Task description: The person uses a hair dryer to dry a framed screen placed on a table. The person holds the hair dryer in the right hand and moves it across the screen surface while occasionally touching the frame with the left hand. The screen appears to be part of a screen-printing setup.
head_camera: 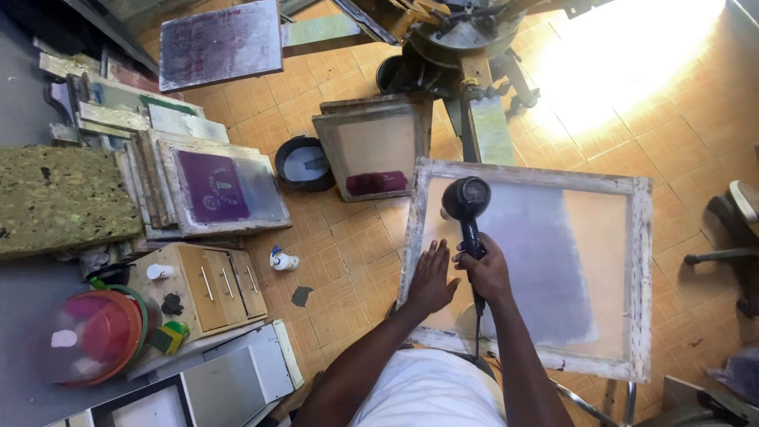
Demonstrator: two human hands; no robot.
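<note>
While I am looking down from above, a mottled yellow-green foam slab is lying at my far left, with a stack of red and orange plastic bowls sitting below it near a small wooden cabinet with metal handles. Above the cabinet, a leaning stack of wooden screen frames is showing a purple panel on its top mesh, and a small white squeeze bottle is standing on the orange tiled floor just beside it. Farther along, a black round tub is sitting next to a smaller wooden screen frame with a dark purple strip. My left hand is lying flat, fingers spread and released, pressing on the left edge of a large white-painted wooden screen frame with a greyish-purple coated mesh, which is resting tilted in front of me over my lap. My right hand is clenching around the handle of a black handheld hair dryer, whose round body is hanging just over the upper left part of the mesh. Beyond it, a metal printing press base is standing on the tiles, and a chair leg is showing at the far right.
</note>
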